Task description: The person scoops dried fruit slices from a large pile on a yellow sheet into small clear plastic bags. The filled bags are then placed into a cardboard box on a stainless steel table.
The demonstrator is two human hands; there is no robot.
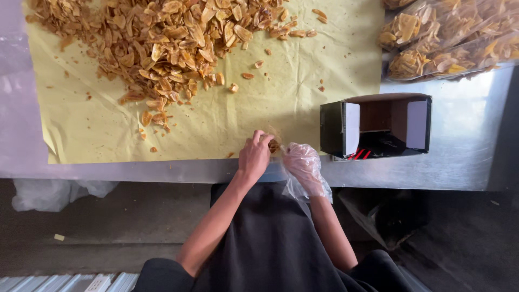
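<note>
At the near edge of the yellow paper (227, 116), the bare left hand (254, 156) pinched a few chips (274, 145) against the plastic-gloved right hand (303, 165), curled just beside it, the chip pile (162, 43) lying well beyond both.

A long, shiny stainless-steel table (465, 157) runs across the view above a dark, dusty concrete floor (124, 227), where a crumpled white plastic sheet (54, 193) lies under its left edge.
</note>
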